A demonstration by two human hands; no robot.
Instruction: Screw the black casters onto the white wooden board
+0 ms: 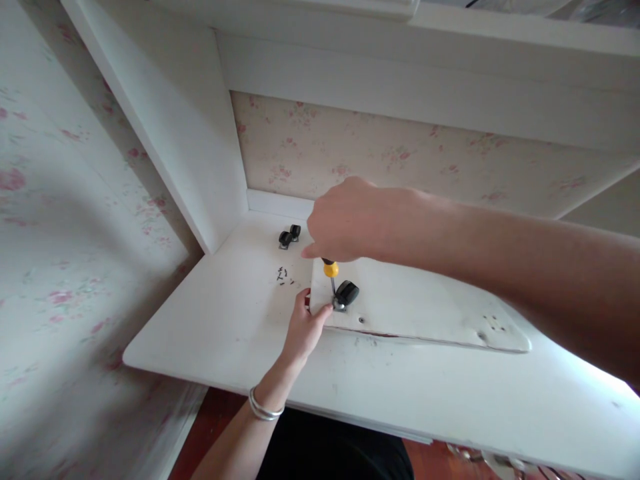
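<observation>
My right hand (345,220) is closed round the top of a screwdriver with a yellow and black handle (330,269), held upright. Its tip meets the metal base of a black caster wheel (345,294) sitting on a white board (425,310) that lies flat on the white desk (225,327). My left hand (305,327) grips the board's left corner, thumb on top beside the caster base, a silver bangle on the wrist.
Two more black casters (289,236) and a few small dark screws (284,276) lie on the desk near the back left. A white side panel (185,133) and floral wallpapered wall (400,157) enclose the desk. The board's right end has small holes (493,323).
</observation>
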